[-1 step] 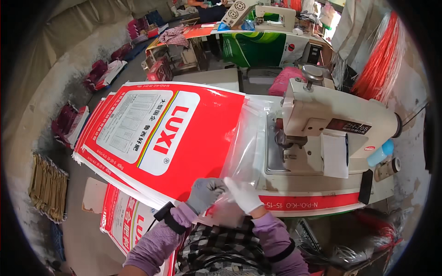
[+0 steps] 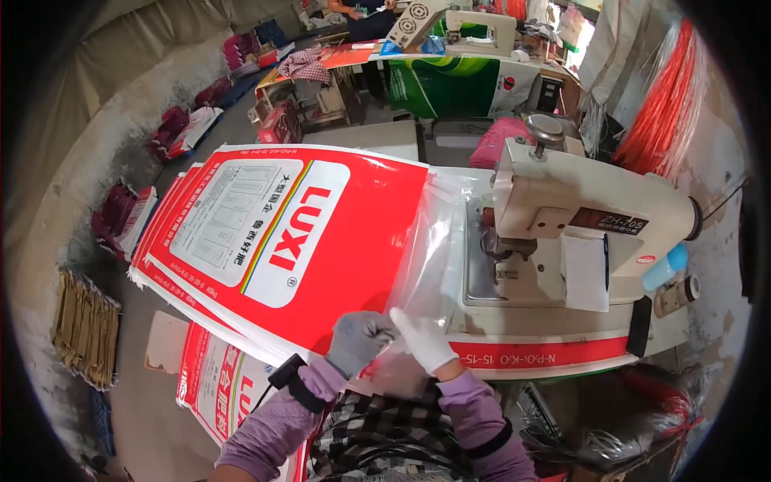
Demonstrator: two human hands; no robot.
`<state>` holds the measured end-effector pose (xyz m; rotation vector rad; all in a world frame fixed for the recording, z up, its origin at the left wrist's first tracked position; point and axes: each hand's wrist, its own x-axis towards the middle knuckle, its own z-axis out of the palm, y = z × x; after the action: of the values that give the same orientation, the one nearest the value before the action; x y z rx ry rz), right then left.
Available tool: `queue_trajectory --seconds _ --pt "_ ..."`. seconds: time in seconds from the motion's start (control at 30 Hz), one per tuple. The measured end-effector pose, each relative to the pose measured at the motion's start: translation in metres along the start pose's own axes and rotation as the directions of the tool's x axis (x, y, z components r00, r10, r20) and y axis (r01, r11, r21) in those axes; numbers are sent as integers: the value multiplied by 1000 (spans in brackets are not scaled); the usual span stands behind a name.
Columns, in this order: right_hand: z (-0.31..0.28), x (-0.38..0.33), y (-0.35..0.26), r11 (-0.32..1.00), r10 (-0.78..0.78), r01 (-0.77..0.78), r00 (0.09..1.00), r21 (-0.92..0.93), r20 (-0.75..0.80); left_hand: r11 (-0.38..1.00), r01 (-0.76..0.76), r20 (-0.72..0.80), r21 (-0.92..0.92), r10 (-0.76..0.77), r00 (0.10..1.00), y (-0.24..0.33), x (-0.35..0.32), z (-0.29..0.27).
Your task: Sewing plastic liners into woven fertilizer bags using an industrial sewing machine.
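In front of me lies a red and white printed sack on top of a small stack. A clear plastic liner sticks out of its right end and hangs down over the near edge. My left hand, in a grey glove, has its fingers curled in on the liner at the sack's near right corner. Right beside it, my right hand, in a white glove, pinches the same liner; its fingertips are partly hidden. A cream sewing machine stands just right of the liner, apart from both hands.
More printed sacks lie lower left. Red and white strands hang at the right wall, near a blue bottle. Bundles of folded brown material stand far left. At the back, a person sits near another sewing machine.
My hands and the sack stay in place. At the far top, the other person's hand and arm show slightly more.
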<state>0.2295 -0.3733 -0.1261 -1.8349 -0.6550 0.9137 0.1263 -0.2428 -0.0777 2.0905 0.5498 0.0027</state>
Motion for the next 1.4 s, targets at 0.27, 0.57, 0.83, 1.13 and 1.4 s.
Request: queue_trajectory --seconds 0.27,0.57,0.83,1.13,1.4 --pt "14 -16 38 835 -67 119 991 537 -115 983 -63 343 -175 121 932 2 -16 -14" --pt "29 3 15 947 -72 187 916 260 -394 585 -94 -27 -805 123 992 -37 18 -26" --pt "19 -32 -57 913 -401 407 888 -23 -226 630 -95 -104 -771 22 994 -24 -17 -47" --pt "81 -8 -35 808 -266 391 910 441 -319 938 -7 -26 347 17 1000 -14 -21 -42" --pt "82 -37 -40 824 -512 499 859 268 -24 846 303 30 -438 -323 946 -37 -37 -66"
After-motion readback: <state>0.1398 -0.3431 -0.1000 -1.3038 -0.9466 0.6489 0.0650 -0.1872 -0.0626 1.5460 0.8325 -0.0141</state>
